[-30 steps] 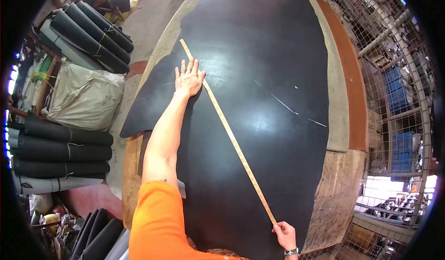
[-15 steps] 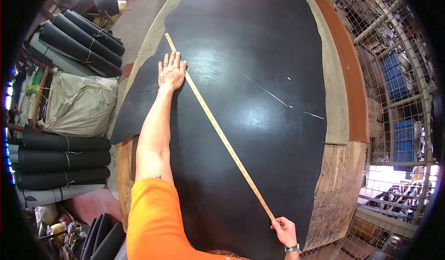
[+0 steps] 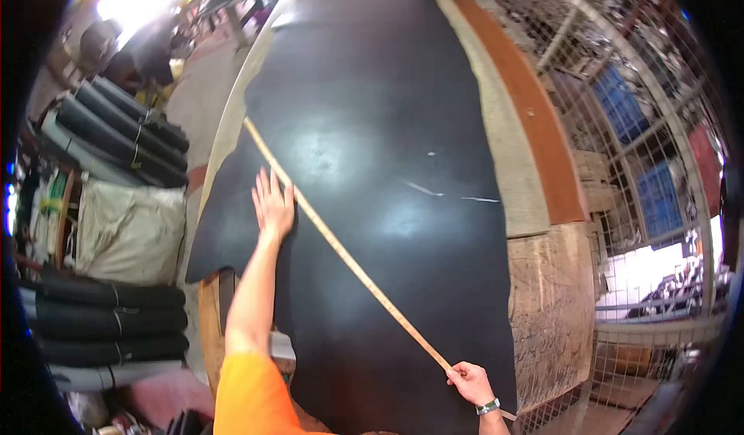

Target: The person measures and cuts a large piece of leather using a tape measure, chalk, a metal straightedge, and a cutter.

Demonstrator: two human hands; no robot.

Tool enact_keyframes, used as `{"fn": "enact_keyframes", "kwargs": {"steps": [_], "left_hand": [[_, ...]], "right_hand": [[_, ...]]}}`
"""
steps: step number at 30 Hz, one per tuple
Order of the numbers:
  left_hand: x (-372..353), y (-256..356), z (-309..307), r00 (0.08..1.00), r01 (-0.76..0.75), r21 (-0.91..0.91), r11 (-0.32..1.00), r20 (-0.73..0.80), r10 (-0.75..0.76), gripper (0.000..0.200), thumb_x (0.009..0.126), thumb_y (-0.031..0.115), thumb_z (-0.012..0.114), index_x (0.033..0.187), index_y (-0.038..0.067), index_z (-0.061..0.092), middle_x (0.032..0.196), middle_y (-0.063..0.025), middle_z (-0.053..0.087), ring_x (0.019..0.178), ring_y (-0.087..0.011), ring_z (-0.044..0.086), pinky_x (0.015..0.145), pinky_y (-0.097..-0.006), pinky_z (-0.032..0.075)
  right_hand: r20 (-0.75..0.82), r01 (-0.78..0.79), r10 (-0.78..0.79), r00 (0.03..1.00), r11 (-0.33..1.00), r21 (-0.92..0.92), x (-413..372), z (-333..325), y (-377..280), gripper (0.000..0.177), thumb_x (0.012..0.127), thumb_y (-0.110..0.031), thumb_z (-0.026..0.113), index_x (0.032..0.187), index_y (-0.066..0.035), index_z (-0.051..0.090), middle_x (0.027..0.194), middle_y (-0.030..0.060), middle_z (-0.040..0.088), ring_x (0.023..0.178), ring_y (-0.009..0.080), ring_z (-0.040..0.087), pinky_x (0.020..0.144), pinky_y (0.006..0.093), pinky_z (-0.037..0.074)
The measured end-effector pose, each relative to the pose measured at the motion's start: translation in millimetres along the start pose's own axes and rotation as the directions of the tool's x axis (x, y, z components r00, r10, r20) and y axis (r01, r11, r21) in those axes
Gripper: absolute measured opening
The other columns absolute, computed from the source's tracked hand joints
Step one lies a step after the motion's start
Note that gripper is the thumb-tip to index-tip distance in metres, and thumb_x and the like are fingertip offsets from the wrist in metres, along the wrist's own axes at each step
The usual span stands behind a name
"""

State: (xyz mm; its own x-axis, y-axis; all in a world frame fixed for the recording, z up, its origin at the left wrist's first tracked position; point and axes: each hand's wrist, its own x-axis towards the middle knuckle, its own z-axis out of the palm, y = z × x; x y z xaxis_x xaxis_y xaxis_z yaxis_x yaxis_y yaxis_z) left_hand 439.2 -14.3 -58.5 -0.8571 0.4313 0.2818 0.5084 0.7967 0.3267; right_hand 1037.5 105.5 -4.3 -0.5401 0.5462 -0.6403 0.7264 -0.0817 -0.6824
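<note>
A large black hide point(image 3: 364, 86) lies across the wooden table point(image 3: 552, 311). Diagonally over it runs a long yellowish measuring strip point(image 3: 341, 252), from upper left to lower right. My left hand point(image 3: 274, 206) rests flat on the hide beside the strip's upper part, fingers spread and a fingertip near its edge. At the lower right, my right hand point(image 3: 469, 381) pinches the strip's near end between thumb and fingers. Pale marks point(image 3: 422, 188) show on the hide's right half.
Tan point(image 3: 515, 148) and brown point(image 3: 542, 140) sheets lie under the hide's right side. Black rolls point(image 3: 108, 319) and a pale wrapped bundle point(image 3: 124, 230) stand at left. Wire mesh point(image 3: 659, 202) borders the right. A person point(image 3: 143, 59) is at the upper left.
The view has tilted up, showing the hide's far edge. My left hand now lies on the left side of the strip, slightly off it. My right hand still holds the near end.
</note>
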Motion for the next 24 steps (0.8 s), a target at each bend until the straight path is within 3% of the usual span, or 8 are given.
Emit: {"fn": "enact_keyframes", "kwargs": {"steps": [4,7,10,14,19,22,23,24], "left_hand": [[-156.1,84.9,-39.0,0.978,-0.187,0.13,0.974,0.115,0.173,0.07,0.103,0.042,0.045,0.152,-0.007,0.032,0.16,-0.0305,0.025,0.151,-0.0462,0.018,0.122,-0.0553,0.014],[-256.9,147.4,-76.7,0.951,-0.184,-0.255,0.949,0.197,0.237,0.069,0.098,0.034,0.058,0.15,-0.005,0.036,0.159,-0.0293,0.028,0.15,-0.0449,0.022,0.121,-0.056,0.018],[-312.4,178.5,-76.3,0.937,-0.232,-0.345,0.91,0.173,0.304,0.063,0.096,0.03,0.061,0.149,0.0,0.042,0.158,-0.0242,0.034,0.148,-0.0408,0.029,0.12,-0.0541,0.023],[-322.0,183.7,-70.3,0.938,-0.287,-0.213,0.934,0.137,0.319,0.057,0.098,0.028,0.058,0.147,0.0,0.045,0.154,-0.0155,0.043,0.147,-0.0358,0.033,0.12,-0.0533,0.025],[-328.7,181.5,-52.8,0.931,-0.345,-0.135,0.929,0.072,0.357,0.056,0.1,0.029,0.055,0.146,-0.001,0.045,0.151,-0.0175,0.046,0.145,-0.0379,0.035,0.119,-0.0548,0.026],[-328.2,188.5,-53.6,0.892,-0.452,0.274,0.849,0.131,0.433,0.056,0.099,0.029,0.053,0.143,-0.005,0.045,0.143,-0.0239,0.05,0.14,-0.0438,0.04,0.116,-0.0563,0.03],[-323.2,195.4,-64.6,0.904,-0.427,0.241,0.872,0.099,0.415,0.055,0.097,0.028,0.054,0.14,-0.005,0.048,0.138,-0.0236,0.053,0.137,-0.0439,0.044,0.114,-0.0563,0.033],[-323.5,200.0,-71.2,0.833,-0.542,0.383,0.748,0.125,0.539,0.051,0.097,0.027,0.054,0.136,-0.006,0.051,0.136,-0.0243,0.054,0.132,-0.0438,0.047,0.111,-0.0563,0.036]], "right_hand": [[-0.003,0.0,0.0,1.0,0.998,-0.067,1.4,2.6,-3.1,0.025,0.092,-0.024,0.07,0.091,0.001,0.072,0.076,0.0091,0.074,0.07,0.0138,0.072,0.067,0.0288,0.056],[-0.008,0.004,-0.005,1.0,0.995,-0.103,2.3,1.8,-5.1,0.026,0.092,-0.025,0.07,0.089,0.0,0.073,0.075,0.0087,0.074,0.07,0.0151,0.072,0.067,0.0304,0.055],[-0.01,0.041,-0.043,0.999,0.988,-0.152,6.3,3.8,-1.4,0.026,0.092,-0.026,0.069,0.087,0.0,0.072,0.073,0.0086,0.074,0.07,0.016,0.072,0.068,0.0318,0.055],[-0.03,0.061,-0.068,0.997,0.981,-0.186,5.5,3.3,-1.7,0.025,0.091,-0.026,0.069,0.086,-0.001,0.073,0.074,0.0089,0.074,0.07,0.0165,0.072,0.068,0.032,0.055],[-0.004,0.19,-0.192,0.981,0.974,-0.12,9.5,-1.3,21.9,0.022,0.088,-0.024,0.069,0.082,-0.002,0.072,0.072,0.0092,0.074,0.067,0.0177,0.072,0.067,0.0335,0.056],[0.012,0.276,-0.276,0.961,0.955,-0.109,-9.5,-14.4,48.7,0.02,0.086,-0.02,0.068,0.076,-0.003,0.066,0.067,0.0084,0.071,0.064,0.0171,0.07,0.063,0.0358,0.056],[0.01,0.267,-0.267,0.964,0.963,-0.039,-17.8,-19.3,64.5,0.016,0.086,-0.017,0.066,0.077,-0.004,0.066,0.067,0.008,0.07,0.061,0.0177,0.067,0.06,0.037,0.054],[0.037,0.202,-0.203,0.978,0.979,0.036,-30.7,-29.3,85.3,0.013,0.087,-0.014,0.064,0.078,-0.004,0.066,0.068,0.008,0.07,0.061,0.0171,0.065,0.059,0.0376,0.052]]}}
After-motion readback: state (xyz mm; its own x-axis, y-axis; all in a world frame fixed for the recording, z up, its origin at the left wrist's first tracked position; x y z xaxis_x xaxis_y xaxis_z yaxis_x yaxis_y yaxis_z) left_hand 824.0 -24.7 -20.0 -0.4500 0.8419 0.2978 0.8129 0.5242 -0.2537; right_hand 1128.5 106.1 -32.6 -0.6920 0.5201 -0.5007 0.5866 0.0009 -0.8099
